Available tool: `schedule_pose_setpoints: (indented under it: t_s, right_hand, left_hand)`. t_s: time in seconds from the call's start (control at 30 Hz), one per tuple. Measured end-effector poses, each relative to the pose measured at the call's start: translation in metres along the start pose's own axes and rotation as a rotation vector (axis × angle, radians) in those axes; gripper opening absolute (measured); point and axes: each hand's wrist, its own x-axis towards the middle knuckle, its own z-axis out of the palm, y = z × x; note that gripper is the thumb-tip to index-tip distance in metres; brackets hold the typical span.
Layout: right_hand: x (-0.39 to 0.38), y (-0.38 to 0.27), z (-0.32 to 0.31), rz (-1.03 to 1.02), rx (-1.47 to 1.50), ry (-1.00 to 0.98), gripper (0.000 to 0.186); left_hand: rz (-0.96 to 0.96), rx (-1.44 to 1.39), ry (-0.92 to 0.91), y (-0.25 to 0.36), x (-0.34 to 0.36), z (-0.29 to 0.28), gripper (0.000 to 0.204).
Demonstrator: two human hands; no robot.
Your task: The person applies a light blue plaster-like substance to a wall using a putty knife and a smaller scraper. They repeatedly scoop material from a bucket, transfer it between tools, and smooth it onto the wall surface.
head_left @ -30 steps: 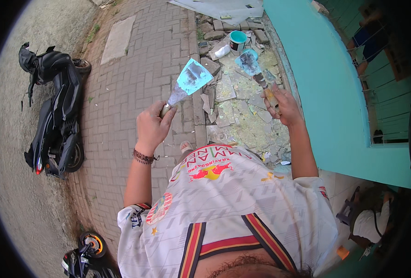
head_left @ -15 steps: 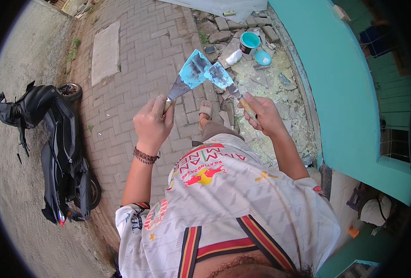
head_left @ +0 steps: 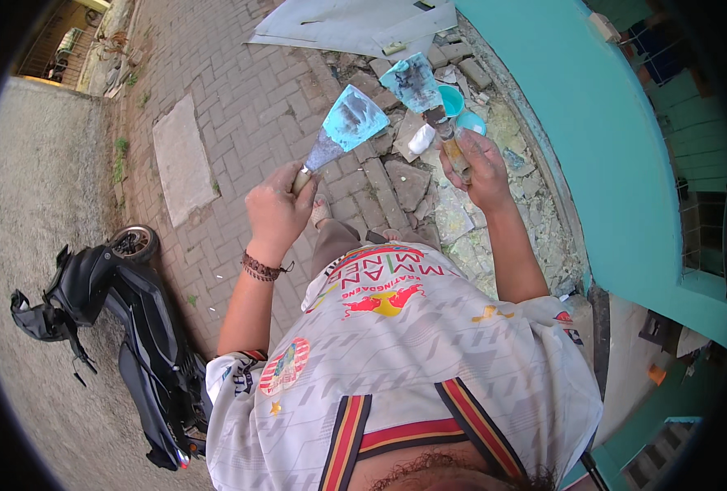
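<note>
My left hand (head_left: 279, 208) is closed round the handle of a wide putty knife (head_left: 349, 124), its blade smeared with light blue paste and angled up to the right. In my right hand (head_left: 480, 170) is a smaller putty knife (head_left: 413, 83) with a worn wooden handle. Its blade, coated in the same blue paste, tilts up to the left. The two blades are apart. Beyond the right hand, partly hidden by that knife, are a turquoise-lined bucket (head_left: 452, 101) and a turquoise lid (head_left: 471, 123). A white bundle (head_left: 421, 139) lies beside them.
A turquoise wall (head_left: 580, 139) runs along my right, with broken slabs and rubble (head_left: 511, 147) at its foot. A black scooter (head_left: 138, 327) stands at left by a rough grey wall (head_left: 44, 180). A pale sheet (head_left: 331, 29) lies ahead on the brick paving (head_left: 241, 98).
The blades have drawn apart; before, they met or overlapped. The right knife has risen and turned more upright. My view has shifted, and a foot has stepped on the paving.
</note>
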Motion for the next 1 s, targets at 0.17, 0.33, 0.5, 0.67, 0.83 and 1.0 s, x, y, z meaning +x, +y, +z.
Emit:
schedule_pose_setpoints:
  t_s: [0.17, 0.33, 0.5, 0.67, 0.83, 1.0]
  right_hand:
    - [0.043, 0.004, -0.041, -0.345, -0.498, 0.227, 0.026]
    - [0.078, -0.018, -0.020, -0.543, -0.737, 0.374, 0.027]
    - [0.079, -0.049, 0.005, -0.460, -0.982, 0.497, 0.030]
    - [0.072, -0.046, 0.030, -0.263, -1.165, 0.674, 0.026]
    - [0.074, -0.034, 0.073, -0.107, -0.346, 0.764, 0.028]
    - [0.110, -0.003, 0.098, -0.101, 0.048, 0.367, 0.046]
  left_hand:
    - [-0.041, -0.471, -0.299, -0.045, 0.090, 0.029, 0.018]
    - [0.204, -0.617, -0.499, -0.077, 0.180, 0.028, 0.017]
    - [0.437, -0.702, -0.598, -0.115, 0.239, 0.027, 0.016]
    - [0.394, -0.785, -0.633, -0.157, 0.286, 0.031, 0.017]
    - [0.484, -0.776, -0.674, -0.178, 0.307, 0.037, 0.016]
    - [0.568, -0.852, -0.682, -0.182, 0.303, 0.049, 0.016]
